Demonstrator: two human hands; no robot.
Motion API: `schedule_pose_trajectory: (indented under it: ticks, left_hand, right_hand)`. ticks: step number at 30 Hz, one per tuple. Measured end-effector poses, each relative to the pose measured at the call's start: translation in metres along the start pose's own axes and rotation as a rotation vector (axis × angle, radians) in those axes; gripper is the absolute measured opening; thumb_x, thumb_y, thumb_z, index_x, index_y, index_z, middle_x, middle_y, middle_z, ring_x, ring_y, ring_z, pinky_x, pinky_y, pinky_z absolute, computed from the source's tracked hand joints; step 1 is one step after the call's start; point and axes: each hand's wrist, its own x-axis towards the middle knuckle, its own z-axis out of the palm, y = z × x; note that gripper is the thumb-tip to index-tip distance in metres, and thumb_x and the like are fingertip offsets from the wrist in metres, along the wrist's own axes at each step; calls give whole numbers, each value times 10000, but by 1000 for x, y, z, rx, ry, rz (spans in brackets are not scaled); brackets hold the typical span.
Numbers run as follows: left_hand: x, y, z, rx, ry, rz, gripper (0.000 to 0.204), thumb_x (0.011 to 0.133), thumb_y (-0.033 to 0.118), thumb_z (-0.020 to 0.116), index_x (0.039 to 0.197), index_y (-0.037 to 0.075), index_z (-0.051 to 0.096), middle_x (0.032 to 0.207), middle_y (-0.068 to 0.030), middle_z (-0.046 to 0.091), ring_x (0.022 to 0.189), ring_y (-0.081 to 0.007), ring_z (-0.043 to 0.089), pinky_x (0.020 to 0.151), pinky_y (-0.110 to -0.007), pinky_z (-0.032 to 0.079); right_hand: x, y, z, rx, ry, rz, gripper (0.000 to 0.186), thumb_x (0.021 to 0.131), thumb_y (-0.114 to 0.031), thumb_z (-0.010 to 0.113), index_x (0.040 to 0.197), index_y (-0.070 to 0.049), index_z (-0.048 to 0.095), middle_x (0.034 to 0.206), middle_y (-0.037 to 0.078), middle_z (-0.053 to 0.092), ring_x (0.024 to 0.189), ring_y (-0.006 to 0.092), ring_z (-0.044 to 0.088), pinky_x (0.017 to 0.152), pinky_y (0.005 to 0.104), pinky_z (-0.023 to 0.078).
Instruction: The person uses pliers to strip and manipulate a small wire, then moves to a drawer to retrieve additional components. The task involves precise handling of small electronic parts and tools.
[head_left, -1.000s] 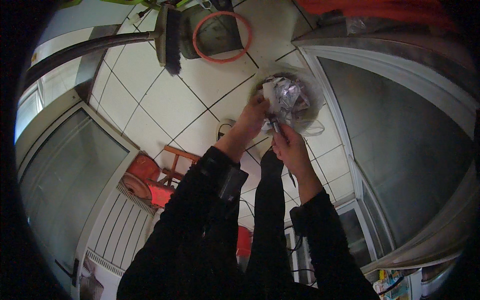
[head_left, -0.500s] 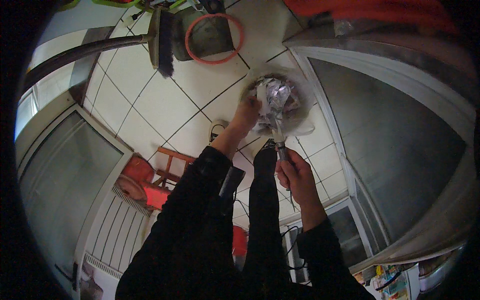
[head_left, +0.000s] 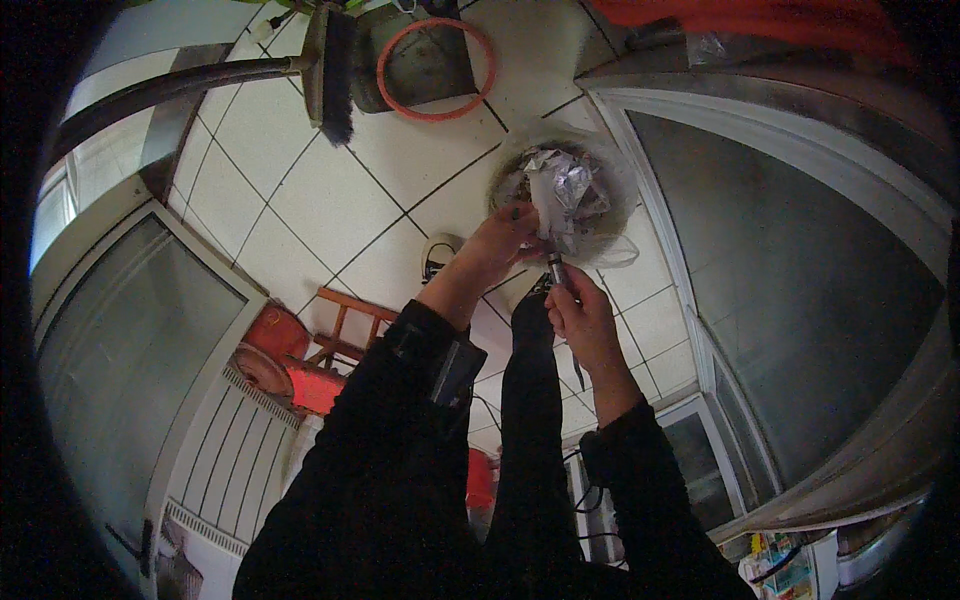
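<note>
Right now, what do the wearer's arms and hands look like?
Arms: plain black long sleeves, left sleeve and right sleeve, cuffs ending short of the hands. Left hand and right hand: bare, no gloves; no markings discernible. Dark rectangular piece beside the left sleeve; can't tell if attached.

Slvr foil (head_left: 572, 185), wht tiles (head_left: 330, 200) w/ dk grid, org ring (head_left: 436, 117), blk sleeves (head_left: 360, 420)
</note>
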Motion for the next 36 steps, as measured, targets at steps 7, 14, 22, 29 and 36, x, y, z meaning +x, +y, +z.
schedule_pose_trajectory:
  ticks: [7, 14, 22, 29, 36]
  left_hand:
    - [31, -41, -17, 589, 17, 694, 233, 1029, 223, 517, 1159, 38, 576, 1037, -43, 618, 975, -175, 610, 848, -335, 540]
    - [20, -40, 15, 88, 288, 138, 239, 1010, 220, 532, 1106, 3, 553, 863, -48, 583, 808, -172, 589, 684, -336, 504]
    - [26, -20, -7, 473, 415, 294, 208, 990, 205, 529, 1083, 20, 517, 924, -179, 631, 841, -320, 662, 730, -423, 518]
    - [13, -24, 14, 1005, 544, 552, 111, 923, 113, 550, 989, 26, 527, 925, -240, 620, 886, -477, 600, 748, -534, 482]
    - [3, -28, 11, 1117, 496, 716, 99, 897, 80, 546, 988, 61, 580, 991, -203, 573, 944, -441, 594, 767, -506, 498]
  right_hand:
    - [-2, 5, 5, -18, -13, 32, 250, 1002, -157, 523, 1217, -33, 550, 794, 1, 571, 624, 70, 489, 524, 225, 404]
    - [-23, -9, 1, -115, 22, 128, 155, 993, -174, 543, 1061, -34, 542, 781, 5, 553, 619, 62, 484, 509, 215, 384]
    - [-71, -28, -8, 153, 10, 106, 337, 1010, -123, 506, 1331, -19, 517, 785, 7, 543, 531, 31, 385, 448, 198, 281]
    - [-69, -29, -5, 57, 15, 29, 369, 1006, -125, 516, 1355, -9, 492, 793, 18, 560, 524, 28, 402, 449, 192, 304]
    - [-66, -24, 0, -20, 60, -54, 379, 995, -103, 528, 1355, 5, 482, 793, 24, 562, 522, 29, 402, 442, 194, 318]
